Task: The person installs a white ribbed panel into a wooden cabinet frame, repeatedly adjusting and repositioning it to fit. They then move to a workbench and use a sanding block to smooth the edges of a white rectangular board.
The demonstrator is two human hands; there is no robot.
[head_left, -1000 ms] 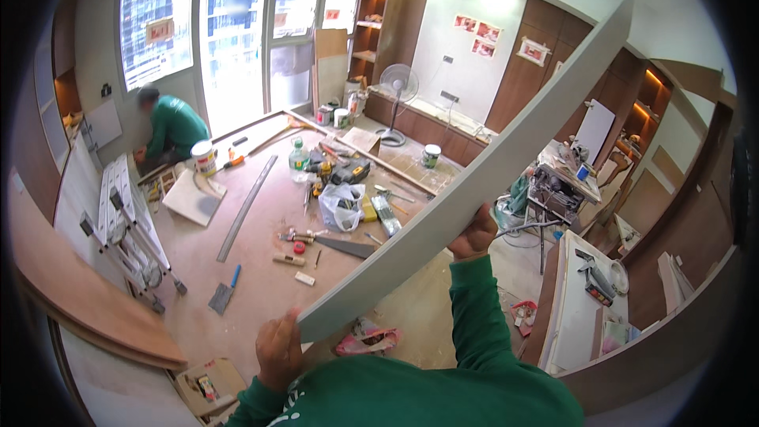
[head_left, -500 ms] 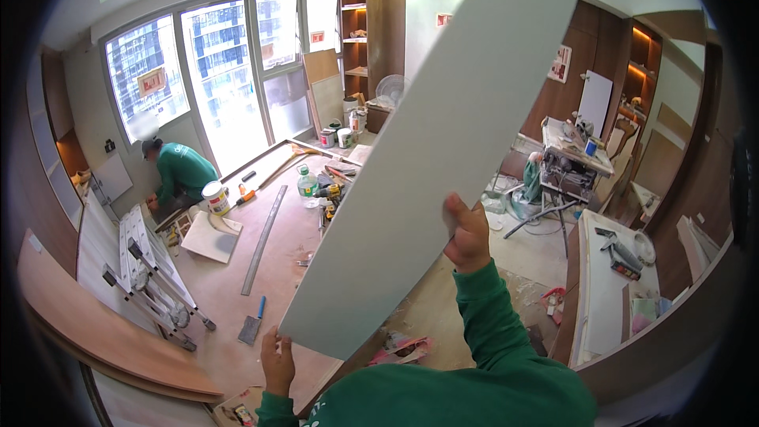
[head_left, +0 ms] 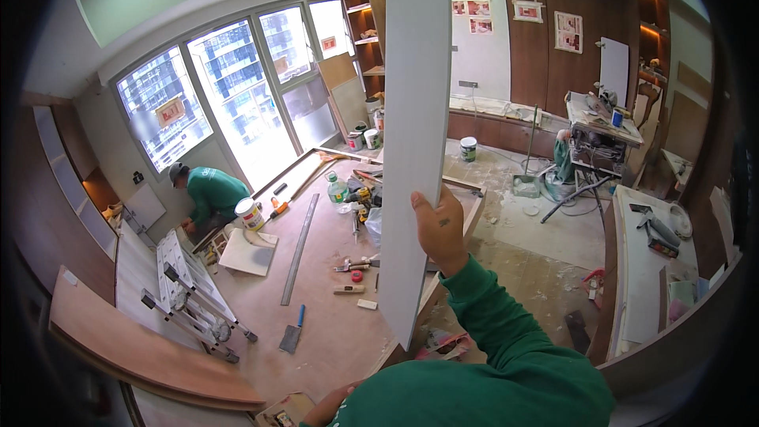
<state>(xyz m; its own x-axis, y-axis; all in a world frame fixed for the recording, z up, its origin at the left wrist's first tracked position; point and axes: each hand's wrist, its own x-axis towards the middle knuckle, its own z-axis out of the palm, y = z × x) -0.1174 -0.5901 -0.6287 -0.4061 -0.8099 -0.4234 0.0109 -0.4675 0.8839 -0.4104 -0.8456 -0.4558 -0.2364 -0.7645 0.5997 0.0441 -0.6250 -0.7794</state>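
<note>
A long pale grey-white board [head_left: 415, 134] stands nearly upright in front of me, seen almost edge-on. Its top runs out of the picture and its lower corner is above the worktable [head_left: 261, 332]. My right hand [head_left: 443, 229] is closed round the board's right edge, thumb on the near face. Low in the picture, by my green shirt, my left hand [head_left: 338, 405] shows only in part, away from the board; its fingers are hidden. On the tabletop left of the board lie a blue-handled scraper [head_left: 292, 330], a long metal ruler [head_left: 300, 249] and a red tape measure [head_left: 356, 276].
A person in green [head_left: 209, 194] crouches at the far left by the windows. A folded aluminium ladder [head_left: 190, 292] and a curved wood panel [head_left: 150, 340] line the left side. At the right are a table saw [head_left: 601, 138] and a bench [head_left: 632, 269] with a caulking gun [head_left: 658, 235].
The board has turned from a broad slant to nearly upright and edge-on. My left hand has let go of its lower end and moved down toward my body. My right hand still grips it.
</note>
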